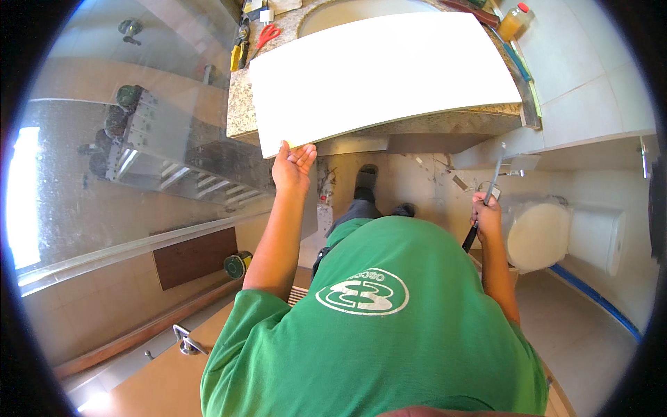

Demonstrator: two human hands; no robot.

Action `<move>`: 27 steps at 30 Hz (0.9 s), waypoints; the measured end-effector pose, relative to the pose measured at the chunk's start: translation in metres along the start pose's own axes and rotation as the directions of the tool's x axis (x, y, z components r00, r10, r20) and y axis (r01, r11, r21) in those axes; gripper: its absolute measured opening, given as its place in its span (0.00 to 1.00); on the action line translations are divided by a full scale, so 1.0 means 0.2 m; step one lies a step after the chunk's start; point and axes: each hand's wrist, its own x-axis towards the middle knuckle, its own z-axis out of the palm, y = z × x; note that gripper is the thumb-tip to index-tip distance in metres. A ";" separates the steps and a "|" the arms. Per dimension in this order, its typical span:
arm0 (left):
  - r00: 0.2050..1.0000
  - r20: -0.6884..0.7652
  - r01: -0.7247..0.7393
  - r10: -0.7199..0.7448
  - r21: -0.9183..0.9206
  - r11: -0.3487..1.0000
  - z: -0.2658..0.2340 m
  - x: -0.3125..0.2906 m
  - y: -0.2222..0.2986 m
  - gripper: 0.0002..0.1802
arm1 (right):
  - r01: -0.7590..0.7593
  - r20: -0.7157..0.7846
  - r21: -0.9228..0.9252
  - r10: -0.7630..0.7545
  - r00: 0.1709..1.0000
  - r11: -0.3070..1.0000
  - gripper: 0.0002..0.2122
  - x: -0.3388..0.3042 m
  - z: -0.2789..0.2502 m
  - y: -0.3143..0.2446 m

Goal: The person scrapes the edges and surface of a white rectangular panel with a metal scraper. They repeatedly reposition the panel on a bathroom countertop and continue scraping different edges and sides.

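Observation:
A large white panel (382, 73) lies across the granite counter, its near edge reaching out over the counter's front. At the panel's near left corner, my left hand (293, 167) is palm up with curled fingers, the thumb against the edge and the fingertips partly hidden at its rim. My right hand (488, 214) is off to the right, well apart from the panel. It is closed around a long thin metal tool (499, 163) with a black handle, held at a slant with the metal end pointing up; its exact kind is unclear.
On the granite counter (240, 104) lie red-handled scissors (267, 33) and a yellow-and-black tool (240, 52), near a basin (326, 17). An orange bottle (513, 22) stands at the back right. A toilet (538, 236) is to my right, a glass partition (139, 236) to my left.

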 end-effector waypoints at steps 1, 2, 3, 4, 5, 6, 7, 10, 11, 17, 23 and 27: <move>1.000 -0.008 -0.005 0.005 -0.011 1.000 0.01 -0.01 -0.02 0.22 | -0.006 0.017 -0.018 0.006 1.000 1.000 0.06 -0.01 0.01 0.00; 1.000 0.005 -0.013 0.013 -0.024 1.000 0.02 -0.02 -0.03 0.22 | -0.010 0.017 -0.038 0.011 1.000 0.999 0.06 -0.02 0.03 0.01; 0.999 -0.035 -0.007 0.007 -0.022 1.000 0.03 -0.03 -0.04 0.23 | 0.010 0.046 -0.030 -0.008 0.999 1.000 0.05 -0.04 0.04 0.01; 0.999 -0.051 0.000 -0.001 -0.021 1.000 0.03 -0.04 -0.05 0.24 | -0.009 0.054 -0.040 0.011 0.998 0.999 0.05 -0.06 0.05 0.02; 0.997 -0.077 0.021 -0.023 -0.018 1.000 0.03 -0.04 -0.06 0.25 | -0.023 0.040 -0.046 0.024 0.999 0.999 0.04 -0.08 0.06 0.02; 1.000 -0.002 0.031 -0.031 0.016 0.999 0.02 -0.05 -0.05 0.26 | -0.032 0.024 -0.048 0.033 0.999 0.998 0.03 -0.11 0.07 0.03; 1.000 -0.021 0.024 -0.023 0.020 1.000 0.02 -0.04 -0.06 0.27 | -0.038 -0.007 -0.041 0.038 0.999 0.998 0.03 -0.13 0.08 0.04; 0.995 0.029 0.096 -0.098 0.066 0.993 -0.06 -0.01 -0.02 0.29 | -0.056 -0.073 -0.010 0.055 0.996 0.998 0.03 -0.21 0.11 0.06; 0.991 0.063 0.112 -0.118 0.084 0.990 -0.10 0.01 0.01 0.31 | -0.061 -0.094 0.006 0.061 0.994 0.998 0.03 -0.24 0.12 0.07; 0.997 0.080 -0.002 -0.016 0.221 0.975 -0.30 0.28 0.38 0.31 | -0.048 -0.089 0.245 0.072 0.993 0.968 0.03 -0.32 0.28 0.00; 0.981 0.189 -0.107 -0.035 0.689 0.717 -0.09 0.44 0.42 0.27 | 0.134 -0.104 0.337 -0.104 0.989 0.932 0.20 -0.14 0.68 -0.42; 0.936 0.231 -0.352 0.266 0.661 0.663 -0.05 0.42 0.27 0.29 | 0.107 -0.176 0.365 -0.044 0.983 0.925 0.21 -0.05 0.93 -0.66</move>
